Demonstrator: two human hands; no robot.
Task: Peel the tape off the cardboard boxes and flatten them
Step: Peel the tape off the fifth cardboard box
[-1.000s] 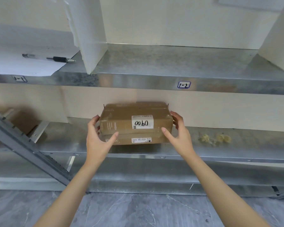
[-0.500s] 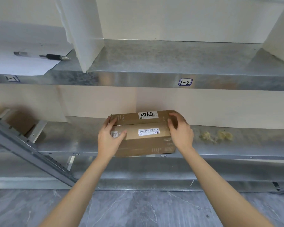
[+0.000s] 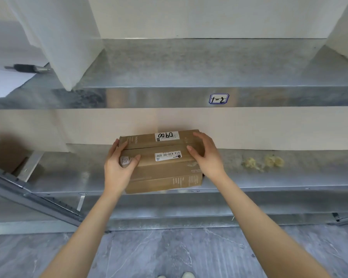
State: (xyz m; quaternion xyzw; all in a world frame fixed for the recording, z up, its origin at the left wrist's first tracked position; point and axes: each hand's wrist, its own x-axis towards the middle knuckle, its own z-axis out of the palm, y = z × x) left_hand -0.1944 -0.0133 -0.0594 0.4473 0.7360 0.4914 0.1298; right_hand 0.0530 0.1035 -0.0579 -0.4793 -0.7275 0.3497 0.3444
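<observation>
The cardboard box (image 3: pixel 165 169) is sitting on the lower metal shelf (image 3: pixel 269 177), its near edge overhanging the shelf lip slightly; the left hand (image 3: pixel 120 167) is gripping its left end with the thumb lying on top, and the right hand (image 3: pixel 208 157) is clasping the right end, fingers curled over the far top corner; the two hands are well apart, the box between them. The flap seam (image 3: pixel 155 147) is running across the top between the handwritten label (image 3: pixel 166 135) and the printed label (image 3: pixel 167 155); whether tape is covering it is too hard to tell. Probably the box is being positioned for peeling, so one hand should be pinning it while the other is hunting for a tape end near a corner. Yellowish crumpled scraps (image 3: pixel 263 162) are lying to the right, clear of the work; the upper shelf (image 3: pixel 169 97), tagged 1-2 (image 3: pixel 218 98), is limiting upward room; a pen (image 3: pixel 26 67) is resting far left.
</observation>
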